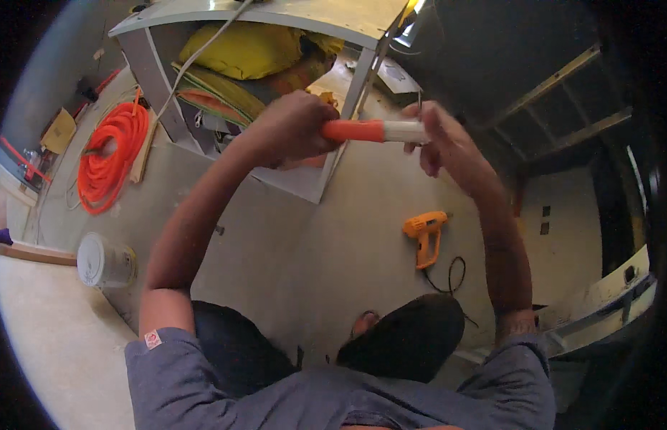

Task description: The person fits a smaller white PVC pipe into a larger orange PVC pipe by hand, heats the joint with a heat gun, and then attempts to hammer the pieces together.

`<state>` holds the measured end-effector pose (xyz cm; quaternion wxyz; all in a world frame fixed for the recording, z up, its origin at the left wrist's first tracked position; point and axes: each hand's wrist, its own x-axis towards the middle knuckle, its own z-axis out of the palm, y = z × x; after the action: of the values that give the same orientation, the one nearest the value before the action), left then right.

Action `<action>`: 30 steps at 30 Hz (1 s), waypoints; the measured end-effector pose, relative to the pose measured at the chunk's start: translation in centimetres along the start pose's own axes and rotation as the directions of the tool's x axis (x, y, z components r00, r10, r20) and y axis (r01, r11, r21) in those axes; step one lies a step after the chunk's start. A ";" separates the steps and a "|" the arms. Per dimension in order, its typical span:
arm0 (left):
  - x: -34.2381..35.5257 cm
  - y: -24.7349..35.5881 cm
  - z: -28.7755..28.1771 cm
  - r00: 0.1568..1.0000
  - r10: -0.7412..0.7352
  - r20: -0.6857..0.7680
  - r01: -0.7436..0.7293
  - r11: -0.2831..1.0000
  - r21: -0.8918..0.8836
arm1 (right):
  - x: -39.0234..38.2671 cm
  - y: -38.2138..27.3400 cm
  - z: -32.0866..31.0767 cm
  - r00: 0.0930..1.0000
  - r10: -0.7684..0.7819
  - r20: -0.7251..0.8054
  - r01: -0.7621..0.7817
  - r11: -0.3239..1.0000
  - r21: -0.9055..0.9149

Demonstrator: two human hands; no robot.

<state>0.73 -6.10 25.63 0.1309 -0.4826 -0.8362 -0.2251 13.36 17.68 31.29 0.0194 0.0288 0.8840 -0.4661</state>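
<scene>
An orange pipe (pixel 353 130) with a white end section (pixel 403 132) lies level in front of me, above the floor. My left hand (pixel 296 130) is closed around its orange part. At the white end my right hand (pixel 442 137) is closed, its fingers bent about the tip and slightly smeared. A thin dark strip (pixel 420 102) stands up beside the right fingers; its kind cannot be made out. Beyond the left hand is a white cabinet (pixel 279 180), with a yellow sack (pixel 244 51) inside. Below the right hand, an orange heat gun (pixel 423 231) rests on the floor.
A coil of orange corrugated tubing (pixel 112 161) lies on the floor at left. A white bucket (pixel 102 259) stands near my left arm. The heat gun's black cord (pixel 451 283) curls by my right knee. A ladder-like frame (pixel 563 104) leans at the far right.
</scene>
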 end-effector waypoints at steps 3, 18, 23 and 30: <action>-0.6 0.6 -0.6 0.973 -0.051 0.226 0.157 0.860 -0.485 | 0.6 0.1 0.0 0.823 -0.506 -0.258 0.472 0.862 -0.184; 0.0 2.5 0.3 0.894 0.040 0.446 0.369 0.497 -0.785 | 2.0 -3.6 -1.7 0.577 -0.809 0.114 0.755 0.475 -0.452; 0.0 3.6 -0.1 0.980 -0.200 0.000 0.173 0.844 -0.507 | 1.4 -3.6 -0.4 0.720 -0.688 -0.092 0.617 0.695 -0.369; -0.2 3.7 -1.3 0.934 -0.279 0.223 0.342 0.879 -0.331 | 1.3 -2.7 1.0 0.666 -0.735 -0.130 0.643 0.653 -0.401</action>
<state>4.08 -5.29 27.63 -0.0704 -0.3750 -0.8544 -0.3528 11.87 15.35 32.89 -0.2820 -0.2503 0.8834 -0.2782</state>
